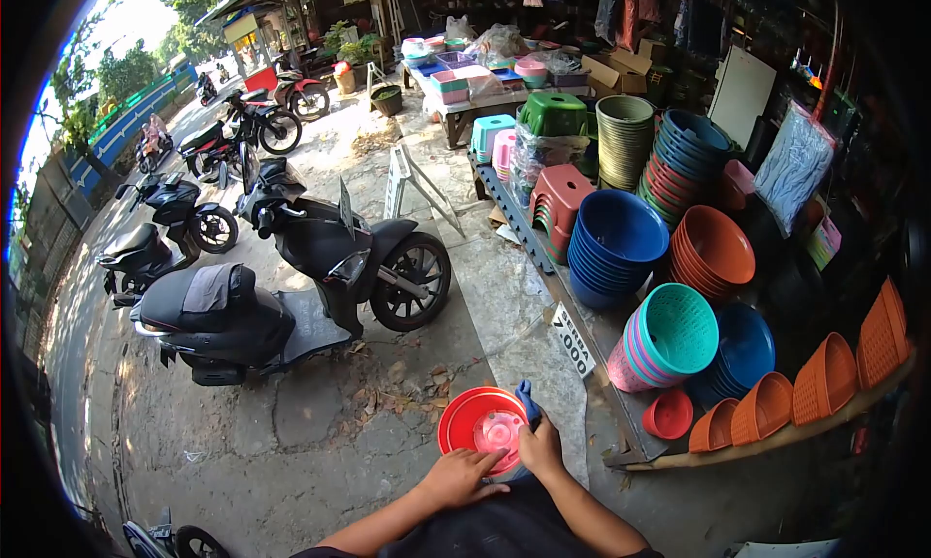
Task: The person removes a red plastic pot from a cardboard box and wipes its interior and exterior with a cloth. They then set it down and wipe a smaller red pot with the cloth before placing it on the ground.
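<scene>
A low rack (543, 267) carries stacked basins (621, 243) and baskets (669, 335).

We see strong daylight from upper left, washing out the sky. Dappled shade on the pavement (320, 413). Stall interior at upper right dim. Heavy fisheye bending, black vignette corners. Focus sharp centrally.

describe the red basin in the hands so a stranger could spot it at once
Start at the low shelf of stacked plastic baskets on the right, then drop to the pavement in front. The red basin is held by both hands, apart from every stack, with a blue cloth at its rim.
</scene>
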Tool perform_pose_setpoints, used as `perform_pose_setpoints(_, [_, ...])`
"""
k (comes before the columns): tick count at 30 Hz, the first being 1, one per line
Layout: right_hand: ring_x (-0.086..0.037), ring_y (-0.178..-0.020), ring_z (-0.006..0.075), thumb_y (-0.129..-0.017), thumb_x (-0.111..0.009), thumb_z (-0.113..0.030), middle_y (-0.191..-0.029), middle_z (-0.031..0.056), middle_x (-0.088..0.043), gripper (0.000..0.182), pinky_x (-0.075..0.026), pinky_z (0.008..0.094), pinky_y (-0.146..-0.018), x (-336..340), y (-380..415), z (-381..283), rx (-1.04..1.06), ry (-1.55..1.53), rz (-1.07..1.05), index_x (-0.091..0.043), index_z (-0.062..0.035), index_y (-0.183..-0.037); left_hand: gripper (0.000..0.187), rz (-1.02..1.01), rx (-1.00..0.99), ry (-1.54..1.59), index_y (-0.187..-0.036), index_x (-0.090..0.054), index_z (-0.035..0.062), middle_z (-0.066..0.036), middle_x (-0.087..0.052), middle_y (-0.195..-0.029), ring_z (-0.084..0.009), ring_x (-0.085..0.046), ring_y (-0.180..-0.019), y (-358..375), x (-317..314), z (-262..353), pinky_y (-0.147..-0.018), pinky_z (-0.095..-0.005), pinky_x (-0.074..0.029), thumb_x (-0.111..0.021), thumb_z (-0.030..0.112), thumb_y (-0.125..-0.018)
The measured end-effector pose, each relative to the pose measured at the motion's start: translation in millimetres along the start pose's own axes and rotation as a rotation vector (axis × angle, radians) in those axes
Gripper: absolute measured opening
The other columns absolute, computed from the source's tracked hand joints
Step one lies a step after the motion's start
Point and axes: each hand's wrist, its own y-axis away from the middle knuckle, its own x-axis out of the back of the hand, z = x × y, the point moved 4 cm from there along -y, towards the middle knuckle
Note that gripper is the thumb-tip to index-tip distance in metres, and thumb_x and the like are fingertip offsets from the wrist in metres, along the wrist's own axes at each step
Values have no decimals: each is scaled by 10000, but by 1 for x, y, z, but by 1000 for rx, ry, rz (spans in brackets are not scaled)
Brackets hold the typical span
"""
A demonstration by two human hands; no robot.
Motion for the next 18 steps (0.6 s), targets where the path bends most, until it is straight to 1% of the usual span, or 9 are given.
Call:
perform_pose_setpoints(4, [-591,-1125,373,-861,-525,-189,-1153,271,-621,423,-443,401,-966,7,-4,-5,-26,-69,-93,-560,60,-1200,355,-20,-140,-73,-1147,-646,105,-97,-683,-1066,-298,-664,-928,-1,-28,-21,-833,-404,-516,-592,360,-906])
perform_pose_setpoints(7, [-602,-1097,385,-946,-517,-337,-1157,272,-615,471,-465,432,-916,13,-11,-8,-24,-178,-266,-539,22,-1251,325,68,-97,-5,-1164,-634,118,-106,-696,-941,-310,-677,-806,-1,-18,-23,-704,-416,-537,-526,342,-955])
perform_pose_setpoints(10, [-502,-1254,380,-976,-471,-378,-1307,276,-537,552,-386,392,-1040,25,-8,-31,119,-325,-310,-476,35,-1343,258,153,139,256,-977,-679,58,-136,-680,-749,-320,-655,-645,-5,-1,-34,-582,-405,-513,-594,298,-935])
perform_pose_setpoints(11, [-437,-1309,378,-967,-481,-367,-1374,263,-475,552,-339,403,-1077,29,-5,-41,313,-239,-290,-452,-1,-1379,258,151,138,257,-977,-679,58,-136,-680,-749,-320,-655,-645,-7,4,-34,-582,-405,-513,-594,298,-935])
perform_pose_setpoints(12, [-372,-1364,376,-958,-491,-356,-1440,250,-413,561,-292,414,-1114,32,-1,-52,507,-150,-269,-428,-37,-1415,251,217,223,450,-959,-673,36,-120,-668,-716,-252,-640,-618,-7,9,-38,-572,-379,-502,-609,277,-934])
perform_pose_setpoints(13, [-372,-1364,376,-958,-491,-356,-1440,250,-413,561,-292,414,-1114,37,3,-62,507,-149,-271,-428,-37,-1415,246,283,309,644,-940,-666,14,-104,-655,-683,-183,-625,-591,-6,11,-42,-562,-354,-492,-624,256,-933])
perform_pose_setpoints(14, [-314,-1396,367,-938,-515,-340,-1488,222,-348,575,-247,432,-1135,37,13,-79,636,140,-292,-404,-86,-1441,222,376,276,895,-959,-636,-27,-45,-658,-727,-80,-593,-655,-10,-2,-53,-599,-290,-499,-624,194,-940])
perform_pose_setpoints(15, [-256,-1428,358,-918,-539,-323,-1536,194,-283,603,-201,450,-1155,36,24,-93,757,433,-308,-380,-134,-1467,222,378,277,895,-959,-636,-27,-45,-658,-727,-80,-593,-655,-9,-11,-61,-599,-290,-499,-624,194,-940])
perform_pose_setpoints(18, [-208,-1445,353,-847,-626,-311,-1565,151,-238,694,-184,475,-1155,26,35,-103,816,460,-470,-365,-211,-1482,194,347,257,1351,-1054,-606,-32,-18,-665,-947,-86,-619,-800,-6,-1,-62,-707,-256,-526,-592,133,-952])
